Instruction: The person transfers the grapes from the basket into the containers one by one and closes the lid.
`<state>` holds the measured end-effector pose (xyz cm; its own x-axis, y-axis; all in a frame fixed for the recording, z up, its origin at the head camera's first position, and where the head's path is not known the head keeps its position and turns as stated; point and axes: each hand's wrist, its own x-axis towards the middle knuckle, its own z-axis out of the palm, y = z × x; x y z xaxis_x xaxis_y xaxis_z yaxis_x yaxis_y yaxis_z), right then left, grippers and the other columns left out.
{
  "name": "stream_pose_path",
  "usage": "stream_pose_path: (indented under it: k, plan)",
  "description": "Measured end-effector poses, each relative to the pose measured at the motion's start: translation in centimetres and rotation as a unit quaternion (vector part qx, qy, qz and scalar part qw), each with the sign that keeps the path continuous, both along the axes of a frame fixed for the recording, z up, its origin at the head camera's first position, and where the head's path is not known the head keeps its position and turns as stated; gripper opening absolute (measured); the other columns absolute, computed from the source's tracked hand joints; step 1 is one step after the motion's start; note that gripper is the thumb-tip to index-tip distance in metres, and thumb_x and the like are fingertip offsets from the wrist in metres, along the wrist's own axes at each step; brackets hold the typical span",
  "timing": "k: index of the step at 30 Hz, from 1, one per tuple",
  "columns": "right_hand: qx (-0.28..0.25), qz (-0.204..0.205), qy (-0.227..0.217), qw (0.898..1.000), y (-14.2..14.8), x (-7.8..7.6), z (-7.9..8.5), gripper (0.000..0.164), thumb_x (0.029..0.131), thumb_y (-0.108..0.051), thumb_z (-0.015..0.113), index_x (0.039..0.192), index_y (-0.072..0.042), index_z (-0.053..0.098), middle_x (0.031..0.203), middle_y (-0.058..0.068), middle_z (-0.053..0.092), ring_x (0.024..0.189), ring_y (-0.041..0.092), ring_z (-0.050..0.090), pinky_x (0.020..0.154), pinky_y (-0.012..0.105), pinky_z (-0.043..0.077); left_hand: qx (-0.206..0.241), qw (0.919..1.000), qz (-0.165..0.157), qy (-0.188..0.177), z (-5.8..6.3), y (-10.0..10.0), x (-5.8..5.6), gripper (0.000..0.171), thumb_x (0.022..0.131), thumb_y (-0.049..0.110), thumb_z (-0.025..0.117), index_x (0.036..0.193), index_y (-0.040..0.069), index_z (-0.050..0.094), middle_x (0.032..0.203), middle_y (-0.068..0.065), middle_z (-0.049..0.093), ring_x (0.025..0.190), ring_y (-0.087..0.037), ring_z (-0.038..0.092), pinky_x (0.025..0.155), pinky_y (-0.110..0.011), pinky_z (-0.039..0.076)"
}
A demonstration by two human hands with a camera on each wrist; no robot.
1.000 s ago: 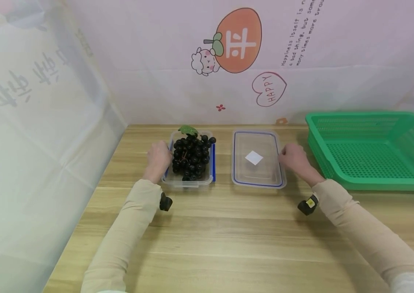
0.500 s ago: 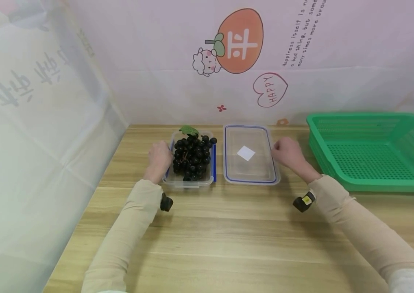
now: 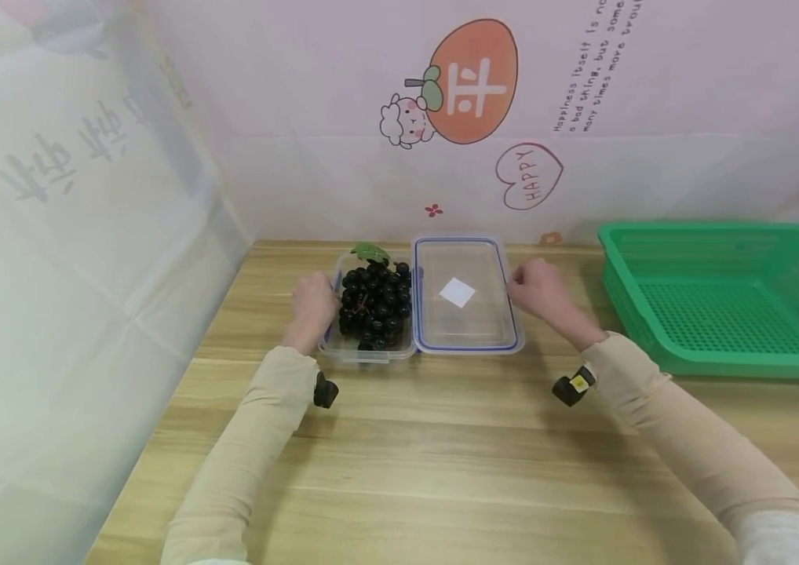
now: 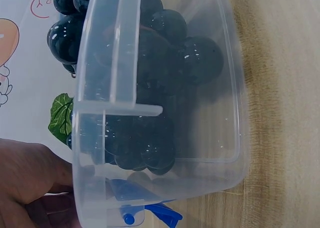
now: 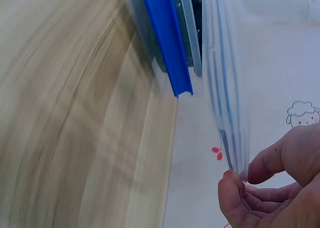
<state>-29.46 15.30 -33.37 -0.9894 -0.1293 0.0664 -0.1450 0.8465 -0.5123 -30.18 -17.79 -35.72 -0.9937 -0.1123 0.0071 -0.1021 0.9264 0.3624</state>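
Note:
A clear plastic food box (image 3: 364, 355) with blue side clips holds a bunch of dark grapes (image 3: 378, 306). A green leaf (image 3: 370, 252) tops the bunch. My left hand (image 3: 315, 306) grips the box at its left side; the wall and clip hide part of the fingers in the left wrist view. My right hand (image 3: 544, 292) pinches the right edge of the clear lid (image 3: 470, 326) between thumb and fingers, also seen in the right wrist view. The lid, with a blue seal and a white label (image 3: 457, 293), is held above the table, its left edge at the box's right rim.
A green plastic basket (image 3: 724, 362) stands at the right of the wooden table (image 3: 428, 455). A printed white cloth (image 3: 315, 180) hangs behind the table and along its left side.
My right hand has carried the lid leftward and up, from apart on the right to the box's right rim. My left hand has stayed at the box.

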Motion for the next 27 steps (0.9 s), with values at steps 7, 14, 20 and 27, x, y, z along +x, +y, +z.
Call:
stream_pose_path:
  k: [7, 14, 20, 27]
  plan:
    - [-0.017, 0.017, 0.01, 1.0, -1.4, -0.4, -0.1, 0.036, 0.08, 0.0, 0.046, 0.049, -0.012, 0.034, 0.043, -0.005, 0.034, 0.04, 0.01, 0.032, 0.04, 0.022, 0.026, 0.002, 1.0, -0.003, 0.003, -0.1, 0.1, 0.0, 0.017, 0.088, 0.009, 0.06, 0.084, -0.005, 0.067, 0.077, -0.018, 0.069, 0.063, -0.029, 0.067, 0.049, -0.027, 0.054]
    - [-0.03, 0.032, -0.004, 0.999, -3.4, -0.4, 0.4, 0.034, 0.084, -0.001, 0.047, 0.052, -0.01, 0.041, 0.046, -0.003, 0.04, 0.042, 0.01, 0.036, 0.04, 0.021, 0.03, 0.005, 1.0, 0.001, 0.004, -0.1, 0.0, 0.2, 0.015, 0.087, 0.008, 0.06, 0.084, -0.005, 0.066, 0.079, -0.019, 0.068, 0.065, -0.029, 0.066, 0.049, -0.028, 0.054]
    - [-0.046, 0.036, -0.02, 0.998, -5.0, -0.5, 0.7, 0.03, 0.084, -0.001, 0.048, 0.055, -0.008, 0.044, 0.048, -0.002, 0.042, 0.043, 0.011, 0.037, 0.041, 0.021, 0.031, 0.024, 0.9997, 0.001, -0.001, -0.2, -0.1, 0.2, 0.014, 0.088, 0.007, 0.059, 0.086, -0.005, 0.065, 0.077, -0.017, 0.068, 0.062, -0.027, 0.065, 0.045, -0.025, 0.052]
    - [-0.047, 0.052, -0.005, 0.998, -6.5, -0.6, 1.0, 0.03, 0.085, -0.003, 0.048, 0.055, -0.007, 0.047, 0.048, -0.002, 0.041, 0.042, 0.01, 0.036, 0.04, 0.02, 0.029, 0.026, 0.9996, 0.006, -0.005, -0.3, -0.3, 0.1, 0.016, 0.088, 0.01, 0.061, 0.081, -0.004, 0.065, 0.074, -0.015, 0.067, 0.059, -0.025, 0.064, 0.044, -0.024, 0.05]
